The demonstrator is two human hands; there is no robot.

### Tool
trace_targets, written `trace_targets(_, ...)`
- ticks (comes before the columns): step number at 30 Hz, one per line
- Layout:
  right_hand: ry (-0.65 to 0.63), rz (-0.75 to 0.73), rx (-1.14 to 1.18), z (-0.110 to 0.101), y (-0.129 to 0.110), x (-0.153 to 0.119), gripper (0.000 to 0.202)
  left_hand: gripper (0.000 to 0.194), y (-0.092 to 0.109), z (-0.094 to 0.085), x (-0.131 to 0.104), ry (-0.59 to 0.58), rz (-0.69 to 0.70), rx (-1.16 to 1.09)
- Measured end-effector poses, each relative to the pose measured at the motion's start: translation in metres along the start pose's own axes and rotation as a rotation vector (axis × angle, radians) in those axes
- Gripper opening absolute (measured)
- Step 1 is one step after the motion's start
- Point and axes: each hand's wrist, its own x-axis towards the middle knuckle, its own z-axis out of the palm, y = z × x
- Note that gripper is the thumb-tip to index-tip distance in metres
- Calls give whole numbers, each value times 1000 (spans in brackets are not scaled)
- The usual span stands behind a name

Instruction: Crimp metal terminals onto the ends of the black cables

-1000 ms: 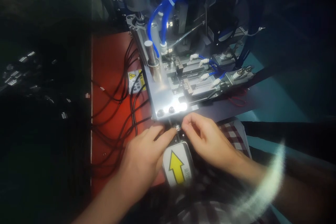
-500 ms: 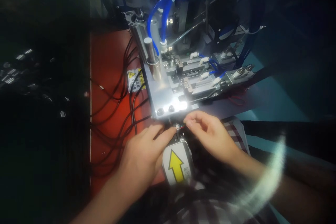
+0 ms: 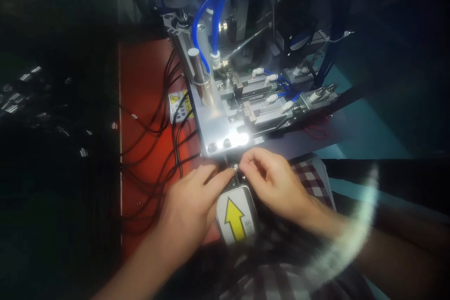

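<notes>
In the head view my left hand (image 3: 191, 194) reaches to the front of a metal machine fixture (image 3: 216, 129). Its thumb tip touches or nearly touches a small shiny metal part (image 3: 236, 167) just below the plate edge, and its other fingers curl, their tips partly hidden. From the right comes my right hand (image 3: 272, 180), thumb and forefinger pinched close to that same part. Whatever lies in this pinch is too small to make out. Directly below the fingertips is a white pad with a yellow arrow (image 3: 234, 218).
Black cables (image 3: 165, 126) cross the red base (image 3: 140, 84) on the left, near a warning label (image 3: 181, 107). Blue air hoses (image 3: 215, 23) rise above the fixture. Pneumatic cylinders (image 3: 265, 112) extend to its right. Checkered cloth (image 3: 312, 176) shows below.
My right hand's pinched fingertips have moved left, closer to the small metal part and my left thumb. My left hand stays nearly in place. The whole view has shifted slightly.
</notes>
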Motion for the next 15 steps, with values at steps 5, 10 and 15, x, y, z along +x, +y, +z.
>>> trace_targets(5, -17, 118, 175, 5, 4, 2, 14, 32, 0, -2, 0, 8, 1, 13)
trace_targets(10, -59, 289, 440, 4, 9, 6, 17, 32, 0, -1, 0, 18, 14, 10)
trace_targets(15, -14, 299, 478, -2, 10, 4, 17, 32, 0, -1, 0, 13, 18, 9)
